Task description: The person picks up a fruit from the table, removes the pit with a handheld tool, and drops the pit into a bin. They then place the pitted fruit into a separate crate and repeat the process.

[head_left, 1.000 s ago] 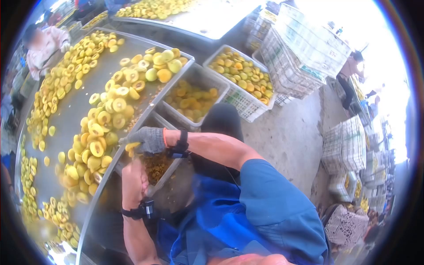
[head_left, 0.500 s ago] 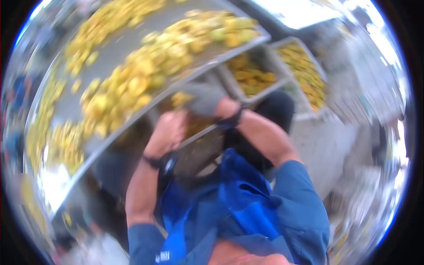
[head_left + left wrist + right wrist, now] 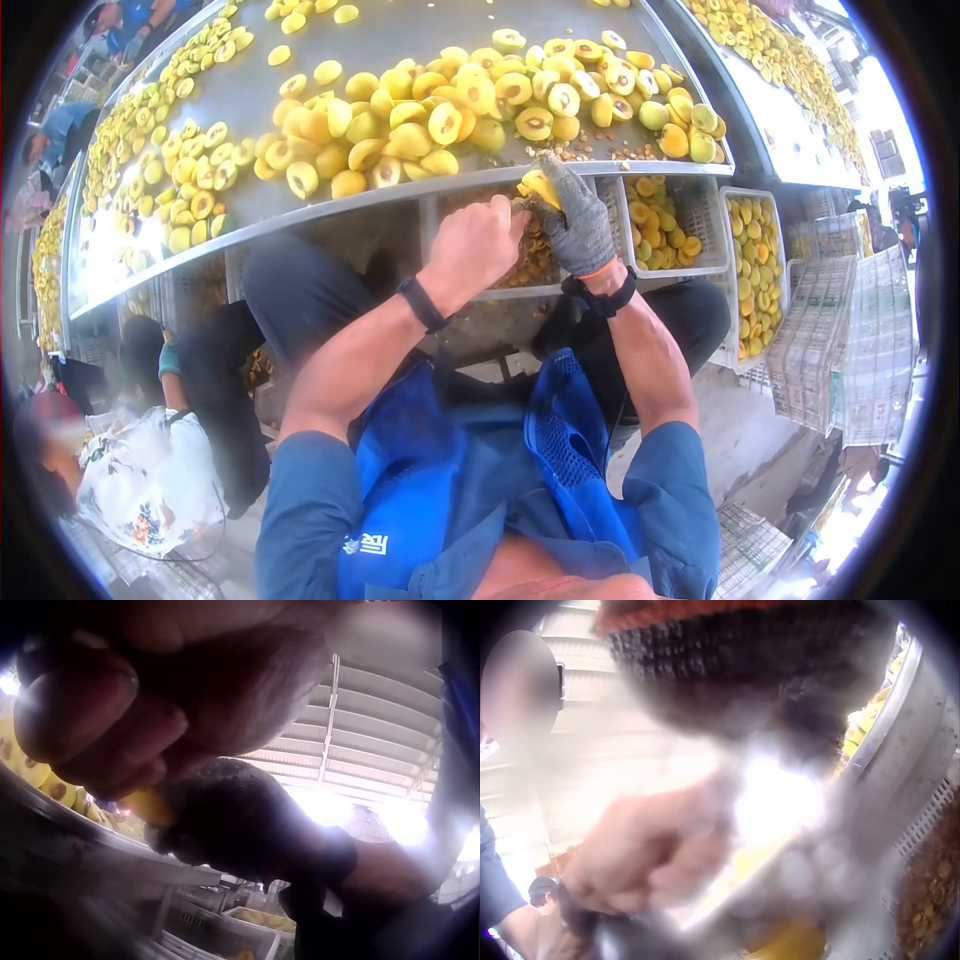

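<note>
Steel forms the long surface [image 3: 400, 35] beyond both grips. A thick pile [image 3: 440, 115] of yellow halved fruit lies just past its raised rim [image 3: 330, 208], with bare metal farther out and looser pieces along the far left side. The right grip [image 3: 578, 222], in a grey knitted glove, pinches one fruit [image 3: 538, 186] right at the rim, beside the near edge of the pile. The left grip [image 3: 478, 243], bare, is curled into a fist against that fruit from the left; the wrist views are too blurred to tell what it closes on. Directly under the two grips a white crate [image 3: 530, 262] of brown pits sits below the rim. To the right of the right grip stand a second crate [image 3: 660, 225] and a third crate [image 3: 755, 260], both holding fruit, and past them a stack [image 3: 840, 340] of pale crates walls that side. Up and right of the grips runs another table [image 3: 790, 70] strewn with fruit. Left of the left grip, a neighbour's dark trousers [image 3: 215, 370] sit close. A ribbed roof [image 3: 360, 727] spans overhead.
</note>
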`<act>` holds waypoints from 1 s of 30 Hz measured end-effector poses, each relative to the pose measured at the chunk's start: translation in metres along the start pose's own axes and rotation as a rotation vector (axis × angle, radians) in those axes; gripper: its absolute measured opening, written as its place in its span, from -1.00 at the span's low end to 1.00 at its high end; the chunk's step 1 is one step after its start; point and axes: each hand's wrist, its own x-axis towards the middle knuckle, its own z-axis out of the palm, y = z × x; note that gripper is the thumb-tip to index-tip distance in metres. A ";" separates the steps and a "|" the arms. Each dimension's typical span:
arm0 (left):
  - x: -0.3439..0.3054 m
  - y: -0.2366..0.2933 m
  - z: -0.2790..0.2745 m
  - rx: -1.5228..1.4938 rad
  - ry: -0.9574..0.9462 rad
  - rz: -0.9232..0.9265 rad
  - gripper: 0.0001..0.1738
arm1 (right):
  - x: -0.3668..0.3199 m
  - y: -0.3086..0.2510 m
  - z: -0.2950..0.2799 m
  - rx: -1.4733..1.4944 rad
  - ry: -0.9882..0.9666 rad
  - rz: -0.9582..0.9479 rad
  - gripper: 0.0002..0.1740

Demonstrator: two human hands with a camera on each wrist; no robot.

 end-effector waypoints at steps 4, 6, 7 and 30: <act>0.000 -0.002 0.005 -0.040 -0.001 -0.027 -0.60 | -0.005 -0.003 0.007 -0.115 0.023 -0.095 -0.36; -0.002 -0.004 0.011 -0.049 0.004 -0.041 -0.59 | -0.006 -0.006 0.010 -0.135 0.024 -0.071 -0.37; -0.003 -0.003 0.013 -0.047 0.001 -0.046 -0.59 | -0.006 -0.010 0.010 -0.136 0.030 -0.040 -0.39; -0.020 -0.001 0.031 0.286 0.100 0.120 -0.72 | 0.001 0.010 -0.006 0.237 -0.174 0.239 -0.52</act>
